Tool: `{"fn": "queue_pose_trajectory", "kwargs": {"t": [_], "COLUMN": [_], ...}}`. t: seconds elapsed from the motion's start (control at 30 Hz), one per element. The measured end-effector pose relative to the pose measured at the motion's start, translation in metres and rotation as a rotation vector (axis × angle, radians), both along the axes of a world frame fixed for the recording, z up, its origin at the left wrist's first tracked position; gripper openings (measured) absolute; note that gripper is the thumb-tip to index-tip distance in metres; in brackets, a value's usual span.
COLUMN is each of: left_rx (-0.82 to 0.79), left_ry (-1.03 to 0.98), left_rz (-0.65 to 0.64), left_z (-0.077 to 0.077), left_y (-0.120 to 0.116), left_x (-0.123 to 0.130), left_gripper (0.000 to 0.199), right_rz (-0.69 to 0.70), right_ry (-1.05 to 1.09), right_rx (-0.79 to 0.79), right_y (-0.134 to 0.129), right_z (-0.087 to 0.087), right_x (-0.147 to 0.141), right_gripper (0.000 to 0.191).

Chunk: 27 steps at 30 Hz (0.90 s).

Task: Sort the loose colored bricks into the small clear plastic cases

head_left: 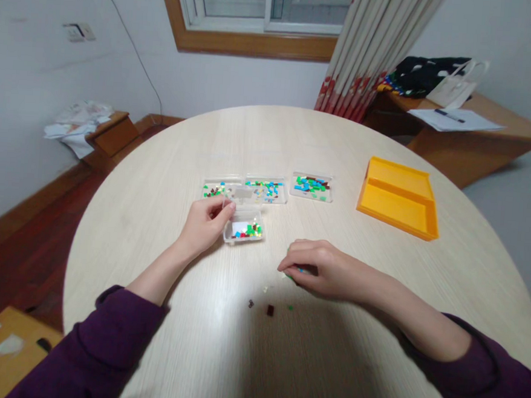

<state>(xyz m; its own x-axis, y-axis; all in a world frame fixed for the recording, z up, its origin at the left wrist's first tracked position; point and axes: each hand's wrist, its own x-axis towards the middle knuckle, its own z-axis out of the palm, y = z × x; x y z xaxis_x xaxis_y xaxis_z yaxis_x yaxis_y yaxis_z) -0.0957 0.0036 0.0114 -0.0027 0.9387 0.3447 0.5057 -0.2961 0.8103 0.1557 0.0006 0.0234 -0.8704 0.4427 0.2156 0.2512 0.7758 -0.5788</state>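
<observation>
My left hand [208, 222] grips the raised lid of a small clear plastic box [243, 240], thumb on the lid's edge. Inside the box lie small toy bricks [253, 229] in green, blue, red and pale yellow. Resting low over the table, my right hand [310, 266] has its fingers closed on small toy bricks; bits of green and blue show under the thumb, the rest is hidden by the fingers. Nearer to me are a dark red-brown brick [270, 310], a brown piece [251, 304], a green piece [290, 308] and cream pieces [266, 289].
Behind the small box stand clear trays of bricks: one on the left [209, 189], one in the middle [275, 190], one on the right [312, 187]. A yellow case [399, 199] lies open on the round table's [168, 156] right side. Beyond is a wooden desk [489, 117] with papers.
</observation>
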Motion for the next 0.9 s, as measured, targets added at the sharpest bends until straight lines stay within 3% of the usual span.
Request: {"fn": "queue_pose_trajectory", "kwargs": {"t": [0.37,0.57,0.77,0.9], "left_rx": [-0.002,-0.007,-0.024,-0.047], "left_ry": [0.001,0.048,0.058,0.044], "left_rz": [-0.008,-0.087,-0.169,-0.222], "left_z": [0.000,0.003,0.005,0.005], "left_y": [0.000,-0.005,-0.010,-0.013], "left_x": [0.001,0.005,0.014,0.018], "left_gripper": [0.031,0.030,0.029,0.027], "right_rz": [-0.011,-0.167,-0.328,-0.286], "right_ry": [-0.081,-0.012,0.296,0.362], "right_rx": [-0.022,-0.020,0.201,0.294], "right_y": [-0.004,-0.005,-0.010,-0.013], "right_z": [0.002,0.006,0.008,0.003], "right_x": [-0.004,-0.006,-0.016,-0.025], "right_gripper": [0.020,0.016,0.011,0.011]}}
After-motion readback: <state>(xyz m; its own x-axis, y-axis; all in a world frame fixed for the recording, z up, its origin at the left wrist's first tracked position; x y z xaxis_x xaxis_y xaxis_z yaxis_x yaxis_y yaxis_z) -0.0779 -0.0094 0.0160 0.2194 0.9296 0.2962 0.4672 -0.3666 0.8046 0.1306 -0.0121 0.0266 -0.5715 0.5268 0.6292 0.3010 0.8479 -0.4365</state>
